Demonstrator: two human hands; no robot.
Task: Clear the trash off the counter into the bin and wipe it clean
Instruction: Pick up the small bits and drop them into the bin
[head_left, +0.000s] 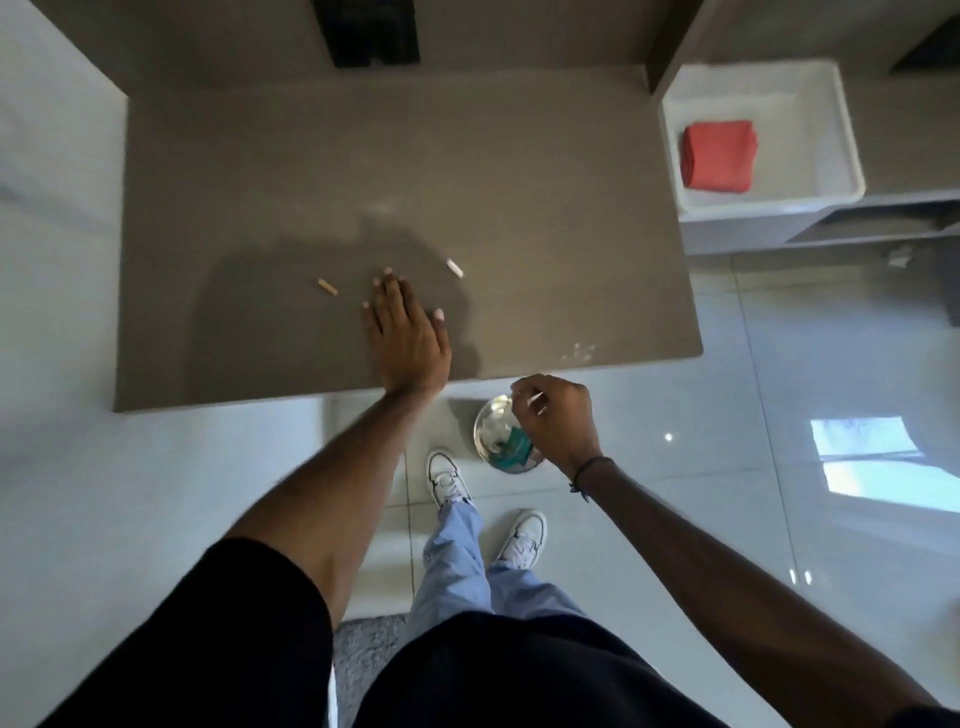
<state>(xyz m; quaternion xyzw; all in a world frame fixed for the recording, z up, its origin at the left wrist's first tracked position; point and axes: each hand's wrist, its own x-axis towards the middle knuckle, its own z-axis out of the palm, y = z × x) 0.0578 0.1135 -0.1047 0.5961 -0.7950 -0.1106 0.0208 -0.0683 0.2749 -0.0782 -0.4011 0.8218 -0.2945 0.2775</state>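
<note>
This looks like a room in a home or a rented flat, though which room cannot be told. A plain grey-brown counter (363, 166) juts out over a floor (779, 364) of large glossy pale tiles, which mirror a bright window. To one side, built-in shelving in the same grey holds a white tub (831, 130) with a folded red cloth (719, 156) inside. A small round bin (491, 426) stands on the floor just below the counter's edge, and the corner of a grey rug (363, 654) shows near the person's white trainers (524, 535).
</note>
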